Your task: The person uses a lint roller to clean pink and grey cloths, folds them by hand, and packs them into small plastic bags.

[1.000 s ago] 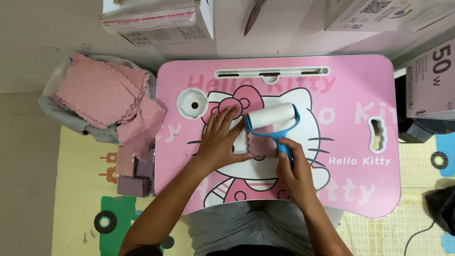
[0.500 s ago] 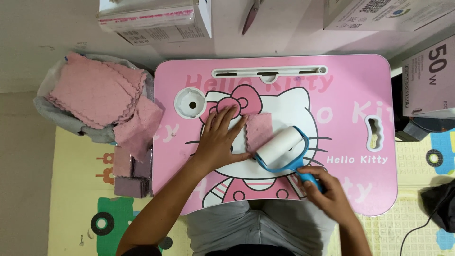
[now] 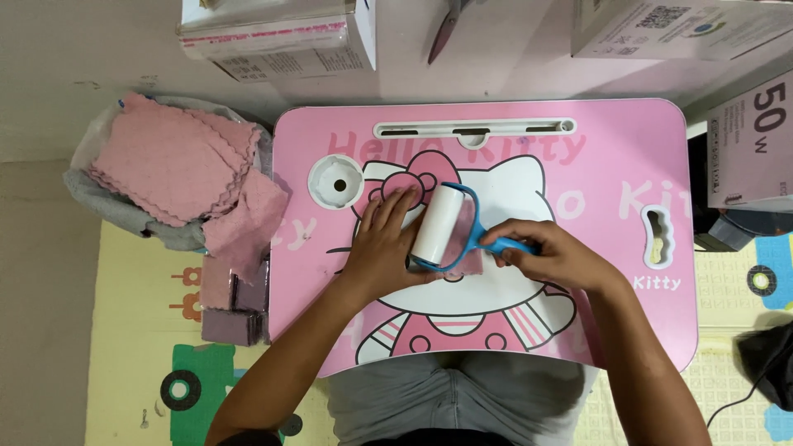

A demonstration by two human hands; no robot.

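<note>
Lint roller (image 3: pixel 438 225) sits on the pink cloth (image 3: pixel 472 248) at the worktop's (image 3: pixel 611 165) middle. Your right hand (image 3: pixel 549 256) fingers grip its blue handle; your left hand (image 3: pixel 384 244) lies flat, pinning the cloth. More cloths (image 3: pixel 169 165) wait left of the worktop.

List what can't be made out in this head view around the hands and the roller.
- Pink cloth: mostly hidden under the lint roller and left hand.
- Roller handle: end covered by the right hand.
- Boxes: cut off by the top edge.
- Dark thing: cut by the right edge.
</note>
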